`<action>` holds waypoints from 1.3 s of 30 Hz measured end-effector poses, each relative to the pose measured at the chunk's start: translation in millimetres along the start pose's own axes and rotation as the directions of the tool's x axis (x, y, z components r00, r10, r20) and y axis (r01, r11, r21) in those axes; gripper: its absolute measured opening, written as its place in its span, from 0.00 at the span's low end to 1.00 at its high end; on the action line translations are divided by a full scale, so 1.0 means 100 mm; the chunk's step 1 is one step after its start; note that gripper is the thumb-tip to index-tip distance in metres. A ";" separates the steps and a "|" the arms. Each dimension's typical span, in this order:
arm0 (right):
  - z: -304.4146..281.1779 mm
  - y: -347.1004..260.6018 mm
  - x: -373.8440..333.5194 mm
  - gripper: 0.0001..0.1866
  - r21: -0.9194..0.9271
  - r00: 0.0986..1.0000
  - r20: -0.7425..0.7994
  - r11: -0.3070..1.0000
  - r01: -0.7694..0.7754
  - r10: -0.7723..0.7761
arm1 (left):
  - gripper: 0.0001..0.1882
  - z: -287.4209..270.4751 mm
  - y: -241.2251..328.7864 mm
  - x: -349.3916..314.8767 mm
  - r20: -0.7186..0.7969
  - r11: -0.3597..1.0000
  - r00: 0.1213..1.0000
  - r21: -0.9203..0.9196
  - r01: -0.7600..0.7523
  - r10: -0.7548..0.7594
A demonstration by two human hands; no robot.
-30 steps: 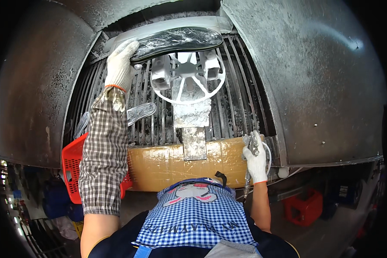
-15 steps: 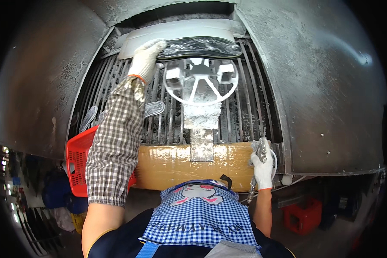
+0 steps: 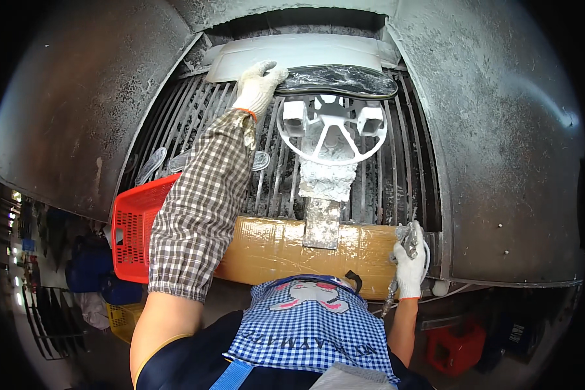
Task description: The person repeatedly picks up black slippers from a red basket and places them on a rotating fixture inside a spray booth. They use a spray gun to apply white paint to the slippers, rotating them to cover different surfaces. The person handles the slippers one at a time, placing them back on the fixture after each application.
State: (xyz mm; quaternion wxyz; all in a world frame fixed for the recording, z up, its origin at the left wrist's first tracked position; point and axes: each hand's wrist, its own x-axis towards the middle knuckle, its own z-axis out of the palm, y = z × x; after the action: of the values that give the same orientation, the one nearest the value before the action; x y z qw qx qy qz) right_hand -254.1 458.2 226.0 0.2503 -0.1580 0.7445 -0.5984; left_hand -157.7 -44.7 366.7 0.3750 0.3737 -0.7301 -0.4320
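Note:
My left hand (image 3: 261,86), in a white knit glove, reaches far forward and is closed on the left end of a long dark glossy piece (image 3: 338,80) with rounded ends. This piece sits just above a round white spoked stand (image 3: 335,121), whose far rim it hides. At the right, near the padded front edge, my gloved right hand (image 3: 410,263) is wrapped round a metal spray gun (image 3: 410,242), which points forward. A hose runs down from the gun. The left fingertips are partly hidden by the glove's angle.
A white curved sheet (image 3: 299,51) stands behind. Metal slats (image 3: 270,185) lie beneath, between dark side walls (image 3: 500,162). Sole-shaped pieces (image 3: 151,166) rest left, beside a red basket (image 3: 136,221). A brown tape-wrapped roll (image 3: 273,250) edges the front; a metal bar (image 3: 322,224) crosses it.
The whole view has shifted, so most things appear farther right. Both hands keep their holds on the dark piece and the spray gun.

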 end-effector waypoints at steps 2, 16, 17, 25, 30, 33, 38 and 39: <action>0.00 -0.01 -0.01 0.43 -0.016 0.999 -0.005 0.999 0.045 -0.045 | 0.33 0.01 -0.06 -0.02 -0.059 0.999 0.998 0.030 -0.031 0.033; 0.10 -0.50 0.02 0.36 0.029 0.995 0.062 0.997 0.078 -0.080 | 0.11 0.33 -0.77 -1.79 0.339 0.248 0.790 -0.822 0.513 -0.511; 0.16 -0.59 0.06 0.35 0.013 0.987 0.063 0.989 0.147 -0.148 | 0.13 0.38 -0.77 -1.86 0.389 0.232 0.798 -0.815 0.531 -0.460; 0.73 -1.51 0.12 0.35 0.338 0.897 0.261 0.904 0.261 -0.357 | 0.19 0.71 -0.63 -1.97 0.528 0.022 0.826 -0.840 0.542 -0.196; 1.05 -1.93 0.10 0.35 0.493 0.781 0.402 0.832 0.256 -0.478 | 0.23 0.91 -0.45 -1.98 0.565 -0.077 0.767 -0.817 0.572 -0.303; 1.17 -2.06 0.10 0.34 0.553 0.752 0.404 0.794 0.254 -0.522 | 0.25 0.95 -0.22 -1.98 0.702 -0.199 0.656 -0.710 0.675 -0.279; 1.22 -2.17 0.11 0.34 0.481 0.781 0.391 0.831 0.277 -0.487 | 0.21 0.96 0.00 -1.95 0.697 -0.184 0.579 -0.691 0.699 -0.422; 1.21 -2.17 0.12 0.35 0.478 0.798 0.375 0.836 0.271 -0.472 | 0.20 1.01 -0.02 -1.94 0.681 -0.180 0.573 -0.701 0.690 -0.455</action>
State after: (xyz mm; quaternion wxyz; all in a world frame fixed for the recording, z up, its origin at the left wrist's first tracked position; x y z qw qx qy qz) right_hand -209.9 302.5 415.3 0.3278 -0.3923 0.4733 -0.7174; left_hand -160.3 158.6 286.8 0.2050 0.2930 -0.0607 -0.9319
